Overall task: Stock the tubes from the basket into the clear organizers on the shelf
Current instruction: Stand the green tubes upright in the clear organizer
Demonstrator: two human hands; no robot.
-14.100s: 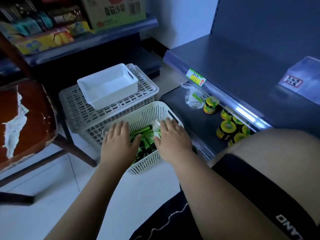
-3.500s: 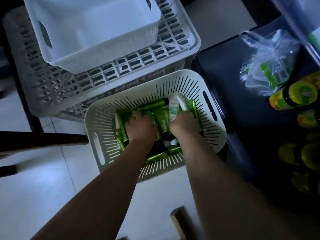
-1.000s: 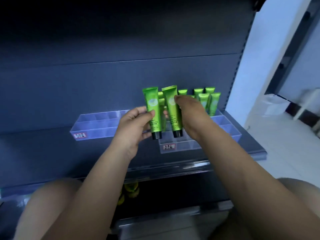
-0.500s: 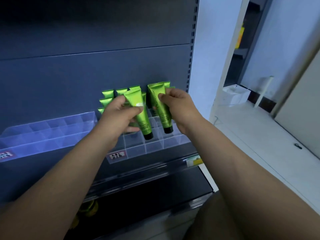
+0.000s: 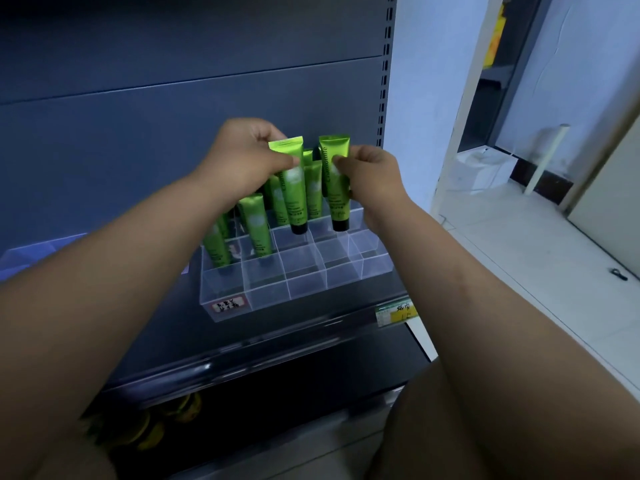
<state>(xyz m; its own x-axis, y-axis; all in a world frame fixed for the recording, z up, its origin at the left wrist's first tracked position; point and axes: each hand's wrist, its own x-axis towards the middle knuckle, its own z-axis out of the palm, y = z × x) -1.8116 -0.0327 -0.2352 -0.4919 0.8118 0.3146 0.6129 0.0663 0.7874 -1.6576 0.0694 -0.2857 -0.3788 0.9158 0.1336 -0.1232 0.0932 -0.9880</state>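
Note:
My left hand (image 5: 239, 161) pinches a green tube (image 5: 292, 192) with a black cap, held cap-down above the clear organizer (image 5: 304, 282) on the dark shelf. My right hand (image 5: 372, 174) pinches a second green tube (image 5: 336, 188) the same way, just to the right. Both caps hang a little above the organizer's middle compartments. Several green tubes (image 5: 256, 226) stand in the back and left compartments. The front compartments hold nothing. The basket is out of view.
A second clear organizer (image 5: 24, 254) sits at the far left of the shelf. A yellow price tag (image 5: 398, 311) is on the shelf rail. Yellow-lidded jars (image 5: 152, 427) sit on the lower shelf. White tiled floor lies to the right.
Both hands have carried their tubes up and back toward the rear of the organizer, and the tubes now hang more upright. The view has shifted so the organizer is centred.

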